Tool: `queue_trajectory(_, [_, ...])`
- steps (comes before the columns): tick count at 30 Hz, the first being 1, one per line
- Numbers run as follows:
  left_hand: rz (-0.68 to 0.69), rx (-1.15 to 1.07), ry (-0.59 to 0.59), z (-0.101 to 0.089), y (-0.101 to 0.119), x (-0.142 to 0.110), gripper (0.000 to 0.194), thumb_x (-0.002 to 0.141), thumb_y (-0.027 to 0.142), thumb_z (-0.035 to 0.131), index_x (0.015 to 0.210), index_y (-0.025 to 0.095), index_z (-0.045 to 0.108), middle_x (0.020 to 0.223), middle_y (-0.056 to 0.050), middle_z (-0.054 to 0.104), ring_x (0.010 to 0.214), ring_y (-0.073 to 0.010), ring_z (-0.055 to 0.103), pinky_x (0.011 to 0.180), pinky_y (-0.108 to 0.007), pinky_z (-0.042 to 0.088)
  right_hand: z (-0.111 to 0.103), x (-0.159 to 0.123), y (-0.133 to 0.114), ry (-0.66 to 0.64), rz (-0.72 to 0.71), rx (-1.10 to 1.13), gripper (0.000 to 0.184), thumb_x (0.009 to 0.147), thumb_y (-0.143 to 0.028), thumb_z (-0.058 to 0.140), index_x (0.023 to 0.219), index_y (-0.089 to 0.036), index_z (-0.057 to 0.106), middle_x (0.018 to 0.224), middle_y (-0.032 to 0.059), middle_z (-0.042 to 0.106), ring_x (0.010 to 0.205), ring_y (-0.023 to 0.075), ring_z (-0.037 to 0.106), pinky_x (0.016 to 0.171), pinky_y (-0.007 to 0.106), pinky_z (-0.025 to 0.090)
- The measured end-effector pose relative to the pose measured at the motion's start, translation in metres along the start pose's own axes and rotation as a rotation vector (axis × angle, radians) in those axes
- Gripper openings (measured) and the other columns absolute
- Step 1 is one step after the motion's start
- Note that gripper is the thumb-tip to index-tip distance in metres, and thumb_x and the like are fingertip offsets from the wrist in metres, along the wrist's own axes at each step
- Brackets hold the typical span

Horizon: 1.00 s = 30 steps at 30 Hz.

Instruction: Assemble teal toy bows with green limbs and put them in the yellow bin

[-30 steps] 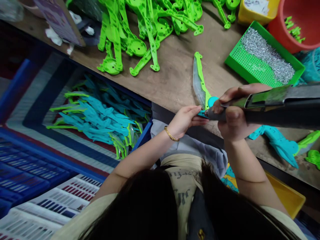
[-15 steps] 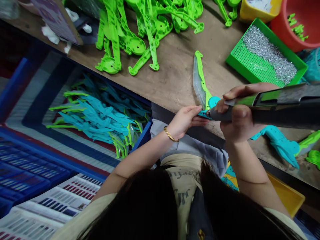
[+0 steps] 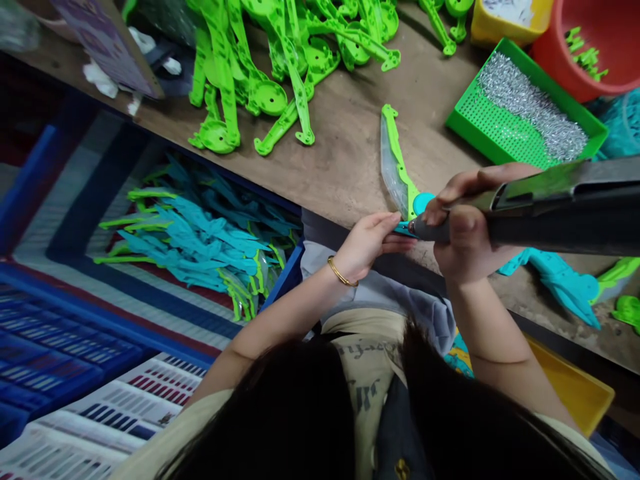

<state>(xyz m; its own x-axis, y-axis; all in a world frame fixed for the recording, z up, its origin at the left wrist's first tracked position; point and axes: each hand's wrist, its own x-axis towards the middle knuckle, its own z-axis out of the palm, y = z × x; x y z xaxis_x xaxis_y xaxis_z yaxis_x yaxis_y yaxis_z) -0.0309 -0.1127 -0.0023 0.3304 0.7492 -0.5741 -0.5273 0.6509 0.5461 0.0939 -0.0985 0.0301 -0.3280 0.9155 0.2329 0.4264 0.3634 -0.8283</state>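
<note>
My left hand (image 3: 369, 241) pinches the blue end of a plastic toy part (image 3: 398, 160) at the table's front edge. That part has a long lime-green arm with a clear blade-like strip and a round blue disc at the joint. Wrapped in my right hand (image 3: 467, 240) is a dark power screwdriver (image 3: 560, 210), lying nearly level, its body running off the right side. The screwdriver's tip meets the blue end just beside my left fingertips; the screw itself is too small to make out. To the right lies another blue and green toy part (image 3: 565, 283).
Lime-green plastic parts (image 3: 270, 97) are heaped at the back. A green basket (image 3: 465, 127) of small silvery screws, a red bucket (image 3: 545, 60) and a yellow container (image 3: 487, 30) stand back right. Left below the table, a blue crate (image 3: 285, 277) holds blue and green pieces.
The screwdriver and my right hand shift slightly right, then back left, partly with the whole view. My left hand keeps its grip on the toy part.
</note>
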Motion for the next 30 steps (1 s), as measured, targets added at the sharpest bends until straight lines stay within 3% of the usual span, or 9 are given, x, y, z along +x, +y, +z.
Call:
queue_trajectory(3, [0.023,0.03,-0.052,-0.003,-0.002,0.0,0.023,0.075,0.024,0.079,0.085,0.011,0.062,0.074,-0.002,0.07,0.069,-0.0143,0.072,0.074,-0.028,0.06,0.004,0.005,0.002,0.408,-0.137,0.219,0.038,0.089,-0.06,0.048,0.121,-0.042,0.039,0.095,0.0,0.055,0.083,0.0183,0.065,0.076,0.04,0.058])
queue_trajectory(8, [0.037,0.037,-0.044,-0.008,-0.003,0.0,0.027,0.076,0.023,0.077,0.092,0.012,0.059,0.077,-0.004,0.072,0.071,-0.0174,0.074,0.076,-0.032,0.061,-0.006,0.018,-0.015,0.495,-0.137,0.344,0.028,0.085,-0.052,0.061,0.106,-0.037,0.053,0.092,-0.0029,0.062,0.062,0.0128,0.06,0.059,0.032,0.054])
queue_trajectory(13, [-0.027,0.237,-0.088,-0.011,0.009,-0.002,0.033,0.084,0.025,0.069,0.111,0.016,0.052,0.076,-0.005,0.073,0.07,-0.019,0.074,0.07,-0.033,0.061,-0.032,0.033,-0.031,0.778,-0.243,0.491,0.018,0.083,-0.036,0.065,0.098,-0.026,0.059,0.08,-0.0011,0.06,0.062,0.014,0.059,0.042,0.027,0.043])
queue_trajectory(17, [-0.029,0.559,-0.054,-0.011,0.017,-0.004,0.029,0.089,0.033,0.061,0.111,0.017,0.052,0.07,-0.002,0.069,0.057,-0.0167,0.069,0.059,-0.03,0.057,-0.036,0.036,-0.013,0.744,-0.231,0.312,0.028,0.084,-0.045,0.065,0.103,-0.028,0.053,0.08,-0.0021,0.061,0.048,0.0103,0.052,0.043,0.029,0.047])
queue_trajectory(20, [0.18,1.111,0.004,-0.01,0.02,-0.008,0.031,0.09,0.049,0.057,0.097,0.019,0.06,0.063,0.0,0.063,0.058,-0.0186,0.065,0.059,-0.031,0.052,-0.03,0.035,0.002,0.702,-0.148,0.159,0.042,0.087,-0.062,0.054,0.114,-0.032,0.046,0.087,-0.0003,0.061,0.05,0.0122,0.056,0.051,0.034,0.052])
queue_trajectory(22, [0.407,1.489,0.14,-0.006,0.023,-0.01,0.04,0.088,0.058,0.056,0.084,0.019,0.062,0.068,-0.004,0.064,0.072,-0.0239,0.067,0.068,-0.035,0.051,-0.026,0.034,0.006,0.671,-0.069,0.111,0.049,0.086,-0.069,0.048,0.121,-0.033,0.043,0.091,0.001,0.062,0.054,0.0138,0.059,0.055,0.037,0.055])
queue_trajectory(24, [0.604,1.711,0.274,-0.001,0.025,-0.009,0.044,0.087,0.061,0.055,0.081,0.018,0.063,0.082,-0.01,0.066,0.089,-0.0293,0.065,0.079,-0.04,0.05,-0.023,0.034,0.006,0.645,-0.02,0.109,0.052,0.086,-0.07,0.047,0.122,-0.032,0.044,0.091,0.0021,0.063,0.058,0.0156,0.062,0.055,0.037,0.056])
queue_trajectory(26, [0.775,1.754,0.303,0.005,0.026,-0.003,0.043,0.087,0.057,0.058,0.095,0.016,0.065,0.104,-0.015,0.066,0.105,-0.0318,0.06,0.089,-0.044,0.048,-0.02,0.035,0.007,0.639,-0.026,0.118,0.051,0.086,-0.068,0.049,0.12,-0.031,0.047,0.09,0.0027,0.063,0.066,0.0177,0.065,0.055,0.036,0.056])
queue_trajectory(30, [0.957,1.697,0.151,0.014,0.025,0.016,0.056,0.084,0.049,0.066,0.126,0.014,0.056,0.139,-0.017,0.052,0.136,-0.0333,0.041,0.113,-0.05,0.032,-0.019,0.039,0.011,0.621,-0.087,0.115,0.046,0.085,-0.068,0.05,0.106,-0.028,0.055,0.085,0.0026,0.063,0.08,0.0203,0.068,0.066,0.04,0.06])
